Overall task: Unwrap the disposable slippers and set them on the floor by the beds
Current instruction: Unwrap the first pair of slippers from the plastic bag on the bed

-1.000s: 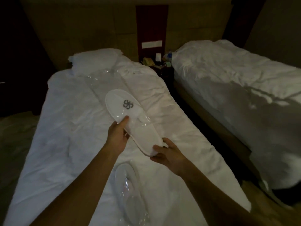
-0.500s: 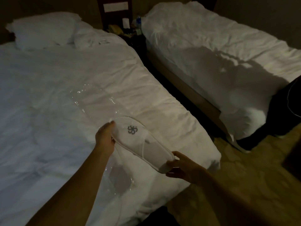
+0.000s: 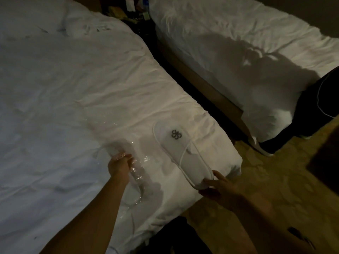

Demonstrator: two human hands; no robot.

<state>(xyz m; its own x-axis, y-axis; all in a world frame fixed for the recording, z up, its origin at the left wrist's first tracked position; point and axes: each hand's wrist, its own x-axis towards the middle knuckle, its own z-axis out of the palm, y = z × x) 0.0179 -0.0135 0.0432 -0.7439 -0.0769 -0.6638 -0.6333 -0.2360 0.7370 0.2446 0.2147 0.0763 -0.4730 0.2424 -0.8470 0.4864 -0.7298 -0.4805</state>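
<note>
An unwrapped white slipper with a grey logo hangs over the near right corner of the left bed. My right hand grips its heel end, just past the bed's edge and above the floor. My left hand is curled over a second slipper still in clear plastic, which lies flat on the duvet and runs under my wrist. Shiny loose plastic wrap lies on the bed beyond my left hand.
A second white bed stands to the right across a narrow dark gap. A nightstand with small items sits between the bedheads. Patterned carpet lies to the lower right. A dark bag rests at the right bed's foot.
My left hand let go of the unwrapped slipper and dropped onto the wrapped one on the bed. My right hand carried the slipper right, toward the bed's corner. The view tilted downward.
</note>
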